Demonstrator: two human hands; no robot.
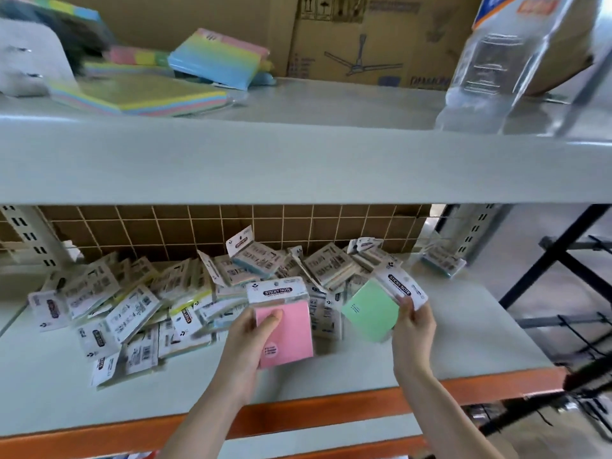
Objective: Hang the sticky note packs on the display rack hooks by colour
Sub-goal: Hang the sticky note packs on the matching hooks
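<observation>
We hold two sticky note packs out over the lower shelf (447,329), one in each of our hands, which are apart. Our left hand (246,342) grips the pink pack (291,329) from its left side, thumb pressed flat across the pink face and fingers curled behind it; the pack stands nearly upright with its white "STICKY NOTE" header card at the top. Our right hand (414,329) pinches the green pack (372,308) by the white header card at its right end, so the green pad is tilted and points down to the left. The two packs are near each other but not touching.

Behind and to the left of them, a loose pile of more packs (149,299) lies on the shelf, most with their printed backs up, against a brown wire-grid back panel (198,226). One further pack (442,260) sits apart at the far right of the shelf. On the upper shelf (298,160) we see rainbow-coloured note pads (218,58) and a flat striped pad (139,94) at the left, cardboard boxes (364,38) behind, and clear plastic packaging (496,67) at the right. A dark metal rack (563,260) stands beyond the right edge.
</observation>
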